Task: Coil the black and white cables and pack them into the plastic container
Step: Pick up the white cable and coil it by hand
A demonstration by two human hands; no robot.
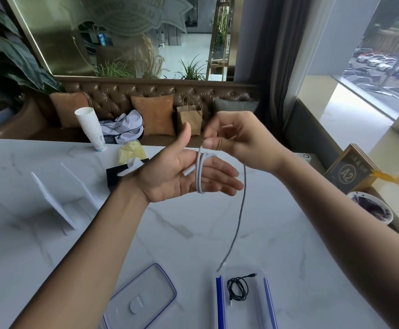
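Container (242, 302) open on top, only black cable (237, 289) inside; lid (141, 298) lies apart to its left.

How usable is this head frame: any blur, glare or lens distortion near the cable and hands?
Head view: wide-angle bending at the edges, table edge curved; the hanging white cable tail is motion-blurred; both the left hand and right hand are fairly sharp; window daylight washes out the right side; soft glare on the marble.

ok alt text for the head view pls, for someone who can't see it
A left hand, held open, has a white cable looped around its fingers while the right hand pinches the cable above it. Below on the marble table, a coiled black cable lies in a plastic container, its lid alongside.
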